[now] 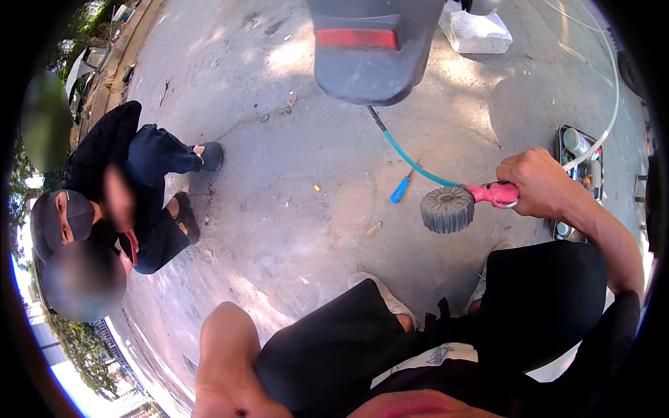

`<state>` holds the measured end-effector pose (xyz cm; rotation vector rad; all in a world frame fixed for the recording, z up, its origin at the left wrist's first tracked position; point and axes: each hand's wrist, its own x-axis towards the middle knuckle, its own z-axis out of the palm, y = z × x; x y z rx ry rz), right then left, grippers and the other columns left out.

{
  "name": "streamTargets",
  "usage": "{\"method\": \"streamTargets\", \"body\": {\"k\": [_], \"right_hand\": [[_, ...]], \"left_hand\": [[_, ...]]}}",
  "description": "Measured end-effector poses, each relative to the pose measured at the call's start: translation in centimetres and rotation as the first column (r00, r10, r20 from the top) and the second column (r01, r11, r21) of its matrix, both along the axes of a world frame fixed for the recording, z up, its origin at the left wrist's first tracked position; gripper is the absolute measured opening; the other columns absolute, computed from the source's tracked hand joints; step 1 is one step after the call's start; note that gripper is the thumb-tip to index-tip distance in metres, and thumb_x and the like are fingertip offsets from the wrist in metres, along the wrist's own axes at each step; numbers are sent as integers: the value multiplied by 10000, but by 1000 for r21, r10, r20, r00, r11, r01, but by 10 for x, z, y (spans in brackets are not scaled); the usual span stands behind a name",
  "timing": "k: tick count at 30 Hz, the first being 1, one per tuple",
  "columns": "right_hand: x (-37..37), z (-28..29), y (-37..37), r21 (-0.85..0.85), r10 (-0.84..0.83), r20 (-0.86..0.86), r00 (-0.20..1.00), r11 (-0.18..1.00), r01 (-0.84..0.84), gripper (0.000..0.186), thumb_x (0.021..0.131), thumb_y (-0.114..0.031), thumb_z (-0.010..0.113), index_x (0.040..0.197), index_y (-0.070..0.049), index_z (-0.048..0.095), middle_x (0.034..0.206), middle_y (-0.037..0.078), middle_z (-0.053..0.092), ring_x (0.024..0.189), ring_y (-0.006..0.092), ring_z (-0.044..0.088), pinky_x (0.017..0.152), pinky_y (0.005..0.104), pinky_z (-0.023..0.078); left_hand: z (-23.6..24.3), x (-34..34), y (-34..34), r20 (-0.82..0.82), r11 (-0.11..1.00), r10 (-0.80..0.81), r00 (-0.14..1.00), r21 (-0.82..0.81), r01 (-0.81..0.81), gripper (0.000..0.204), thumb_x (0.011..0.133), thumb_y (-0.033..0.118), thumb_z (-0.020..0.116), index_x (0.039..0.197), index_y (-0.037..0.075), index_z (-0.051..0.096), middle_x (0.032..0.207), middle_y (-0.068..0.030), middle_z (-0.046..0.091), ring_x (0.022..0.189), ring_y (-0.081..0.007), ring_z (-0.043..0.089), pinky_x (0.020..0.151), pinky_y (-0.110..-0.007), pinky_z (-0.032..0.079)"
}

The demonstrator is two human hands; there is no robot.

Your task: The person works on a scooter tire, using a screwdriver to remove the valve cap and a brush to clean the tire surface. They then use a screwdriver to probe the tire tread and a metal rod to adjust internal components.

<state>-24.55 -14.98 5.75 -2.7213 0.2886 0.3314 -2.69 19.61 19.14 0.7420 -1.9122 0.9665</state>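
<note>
My right hand (533, 182) is closed around the pink handle of a tire inflator gun (493, 194). Its round pressure gauge (447, 209) sits in a ribbed black cover and hangs over the pavement. A teal hose (411, 164) runs from the inflator up to beneath a black mudguard (369, 70) with a red reflector; where the hose ends is hidden. Just left of the hose, a blue-handled screwdriver (400, 190) lies on the ground. At the lower left only my bent left arm (226, 348) shows, and its hand is out of the picture.
A pale air hose (613, 104) curves down the right side to my right hand. Beyond that hand lies a tray (559, 148) with cans and tools. A white block (477, 31) stands at the top. Another person (118, 188) in dark clothes crouches at the left.
</note>
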Motion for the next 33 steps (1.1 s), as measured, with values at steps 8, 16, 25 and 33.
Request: {"method": "streamTargets", "body": {"k": [8,16,25,33], "right_hand": [[37,55,13,32,-12,-163,987,999,18,208,752,-132,787,704,-6,628,705,168,647,694,388,650,656,476,508],[50,53,32,-66,58,-328,943,994,-84,270,886,-263,742,818,-25,634,802,158,664,783,412,675,703,494,539],[44,67,53,-60,-86,-361,929,996,69,198,788,-130,771,759,-25,605,729,140,605,709,382,651,619,434,506],[24,47,43,-123,-184,-347,919,981,151,291,801,-137,805,730,-13,551,697,134,558,627,381,596,571,424,465]], "left_hand": [[-22,34,44,-71,854,191,979,-480,-201,196,1069,263,567,1186,123,636,1187,-11,688,1098,-177,608,1016,-383,436],[-149,101,-67,-905,985,-73,420,-131,-111,302,1020,177,579,1294,98,478,1240,-115,558,991,-221,542,933,-449,468],[-268,68,-212,-847,829,457,271,517,216,771,769,263,879,1403,-2,529,1418,-197,571,1324,-387,532,1100,-459,435],[-287,68,-256,-888,852,401,224,452,265,834,742,275,892,1432,-12,521,1480,-188,561,1412,-354,494,1169,-439,416]]}}
